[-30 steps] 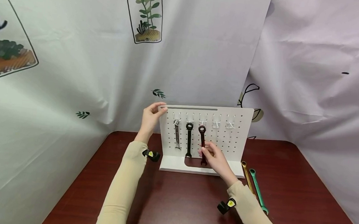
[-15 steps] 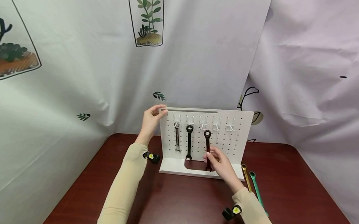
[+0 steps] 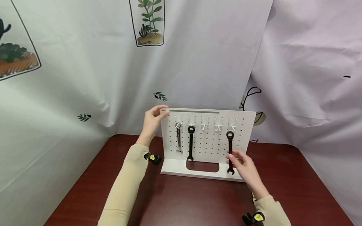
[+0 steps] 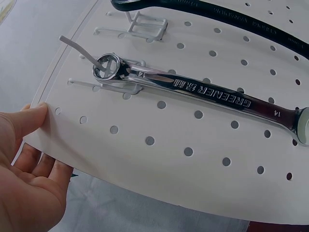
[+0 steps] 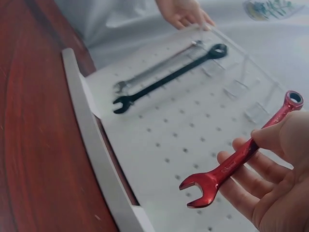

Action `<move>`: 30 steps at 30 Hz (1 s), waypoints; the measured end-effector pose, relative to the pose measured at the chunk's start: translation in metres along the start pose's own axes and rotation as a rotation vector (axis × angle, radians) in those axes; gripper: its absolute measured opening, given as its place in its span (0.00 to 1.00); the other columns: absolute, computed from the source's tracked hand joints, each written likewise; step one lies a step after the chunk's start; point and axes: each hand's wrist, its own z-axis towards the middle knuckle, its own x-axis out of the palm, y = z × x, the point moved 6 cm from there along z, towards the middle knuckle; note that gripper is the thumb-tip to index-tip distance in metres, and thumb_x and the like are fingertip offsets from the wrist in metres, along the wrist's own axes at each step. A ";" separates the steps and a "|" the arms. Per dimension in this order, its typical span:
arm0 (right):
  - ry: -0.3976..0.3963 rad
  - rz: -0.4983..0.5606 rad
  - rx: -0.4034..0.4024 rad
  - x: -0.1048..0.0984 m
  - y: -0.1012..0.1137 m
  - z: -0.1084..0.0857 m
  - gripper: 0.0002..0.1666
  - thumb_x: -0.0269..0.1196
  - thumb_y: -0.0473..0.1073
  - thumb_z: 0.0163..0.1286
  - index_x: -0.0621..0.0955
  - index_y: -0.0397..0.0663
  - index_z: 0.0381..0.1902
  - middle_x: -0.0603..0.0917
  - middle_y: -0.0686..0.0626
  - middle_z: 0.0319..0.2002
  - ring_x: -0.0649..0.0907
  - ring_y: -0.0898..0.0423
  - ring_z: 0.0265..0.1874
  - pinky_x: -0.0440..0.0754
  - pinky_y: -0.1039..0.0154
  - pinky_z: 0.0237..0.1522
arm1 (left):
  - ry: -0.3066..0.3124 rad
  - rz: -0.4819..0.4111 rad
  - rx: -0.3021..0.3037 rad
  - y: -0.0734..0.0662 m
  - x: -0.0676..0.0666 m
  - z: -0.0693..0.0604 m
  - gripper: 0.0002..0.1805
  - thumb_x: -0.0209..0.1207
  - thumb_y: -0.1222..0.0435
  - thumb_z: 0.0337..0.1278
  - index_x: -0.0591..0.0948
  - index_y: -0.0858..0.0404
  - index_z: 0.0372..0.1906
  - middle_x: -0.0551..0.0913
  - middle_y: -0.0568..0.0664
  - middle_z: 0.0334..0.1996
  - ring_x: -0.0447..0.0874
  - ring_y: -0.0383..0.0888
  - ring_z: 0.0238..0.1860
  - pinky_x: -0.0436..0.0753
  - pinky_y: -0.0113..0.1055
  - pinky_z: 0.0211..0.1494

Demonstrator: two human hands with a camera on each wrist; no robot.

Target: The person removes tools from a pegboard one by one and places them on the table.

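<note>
My left hand holds the upper left corner of a white pegboard, thumb on its front and fingers behind. In the right wrist view, a dark red combination wrench is pinched between the thumb and fingers of my right hand. It stands nearly upright before the board's right part, ring end up and just below the rightmost hook. A chrome combination wrench hangs by its ring on the leftmost hook. Beside it hangs a black one, also ring end up.
Two clear hooks, a middle one and its right neighbour, bear nothing. The board's base rests on a dark red-brown table. A yellow bit of wrench shows beside my right forearm. A patterned cloth hangs behind.
My right hand has taken the red wrench from the middle hook's place and carried it right, to below the rightmost hook. My right forearm now covers most of the gold and green wrenches.
</note>
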 end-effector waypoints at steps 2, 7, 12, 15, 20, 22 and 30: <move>-0.022 -0.018 0.006 -0.012 -0.001 -0.003 0.21 0.58 0.43 0.79 0.76 0.30 0.59 0.84 0.31 0.50 0.88 0.56 0.41 0.82 0.67 0.43 | 0.002 -0.001 -0.003 0.000 0.001 -0.001 0.17 0.65 0.68 0.66 0.83 0.71 0.56 0.85 0.53 0.41 0.72 0.40 0.36 0.73 0.39 0.46; -0.070 -0.019 0.009 -0.040 -0.005 -0.014 0.22 0.59 0.43 0.78 0.76 0.29 0.60 0.87 0.44 0.45 0.86 0.64 0.38 0.82 0.68 0.40 | 0.010 -0.010 0.004 -0.001 0.002 0.000 0.16 0.64 0.69 0.66 0.83 0.71 0.56 0.84 0.52 0.38 0.72 0.40 0.34 0.72 0.37 0.43; -0.100 -0.026 0.014 -0.066 -0.009 -0.022 0.26 0.59 0.46 0.78 0.74 0.30 0.62 0.86 0.58 0.41 0.87 0.64 0.38 0.80 0.71 0.43 | -0.001 -0.008 0.004 0.013 -0.001 0.010 0.16 0.65 0.67 0.65 0.84 0.68 0.55 0.83 0.50 0.37 0.71 0.40 0.33 0.70 0.36 0.41; -0.137 -0.091 0.010 -0.082 -0.010 -0.025 0.27 0.58 0.48 0.78 0.75 0.32 0.63 0.87 0.57 0.42 0.87 0.65 0.38 0.76 0.75 0.44 | 0.000 -0.030 -0.004 0.028 -0.001 0.017 0.17 0.67 0.64 0.64 0.85 0.65 0.56 0.84 0.46 0.38 0.72 0.40 0.35 0.71 0.37 0.42; -0.160 -0.186 0.042 -0.104 -0.016 -0.029 0.29 0.58 0.49 0.78 0.74 0.31 0.65 0.87 0.60 0.41 0.82 0.75 0.39 0.72 0.80 0.43 | -0.006 -0.053 -0.002 0.038 -0.001 0.020 0.18 0.68 0.60 0.63 0.86 0.62 0.55 0.82 0.42 0.34 0.70 0.40 0.33 0.69 0.37 0.41; -0.145 -0.207 0.063 -0.109 -0.020 -0.030 0.30 0.58 0.49 0.78 0.73 0.30 0.66 0.88 0.58 0.42 0.79 0.79 0.39 0.72 0.79 0.42 | -0.016 -0.049 0.008 0.037 -0.001 0.019 0.17 0.69 0.59 0.62 0.86 0.62 0.54 0.80 0.42 0.30 0.68 0.41 0.31 0.68 0.36 0.39; -0.060 -0.252 0.179 -0.116 -0.046 -0.035 0.29 0.57 0.45 0.79 0.72 0.24 0.65 0.86 0.34 0.49 0.78 0.75 0.36 0.79 0.69 0.39 | -0.019 -0.046 0.015 0.035 -0.001 0.019 0.16 0.69 0.60 0.62 0.86 0.61 0.53 0.79 0.42 0.28 0.68 0.41 0.31 0.68 0.35 0.37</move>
